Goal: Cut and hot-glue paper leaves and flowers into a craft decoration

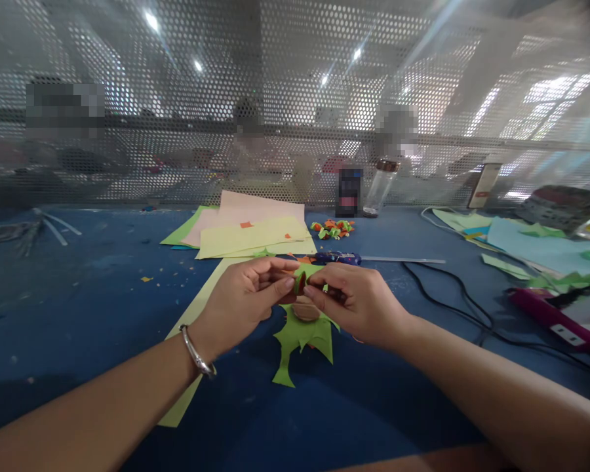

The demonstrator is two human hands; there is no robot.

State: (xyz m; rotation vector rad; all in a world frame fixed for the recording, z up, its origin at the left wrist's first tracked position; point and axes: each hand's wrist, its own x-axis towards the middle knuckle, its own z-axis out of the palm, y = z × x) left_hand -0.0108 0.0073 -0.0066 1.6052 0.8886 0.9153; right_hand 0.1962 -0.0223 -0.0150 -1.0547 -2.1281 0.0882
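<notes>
My left hand (255,288), with a silver bangle on its wrist, pinches a small folded piece of green and orange paper (301,283) between thumb and fingers. The fingertips of my right hand (351,295) grip the same piece from the other side. Both hands hold it just above the table. Beneath them lies a green paper offcut (307,334) with jagged, curved cut edges. A round brown disc (307,309) sits on it, partly hidden by my hands. Just beyond my fingers is a dark blue glue gun (338,258), with a long translucent stick (403,260) in line with it.
Sheets of pink and yellow paper (255,236) lie at the back. Beside them is a pile of small green and orange paper pieces (333,229). A glass bottle (381,187) leans by the perforated screen (177,144). A black cable (452,318) and magenta power strip (560,318) are right.
</notes>
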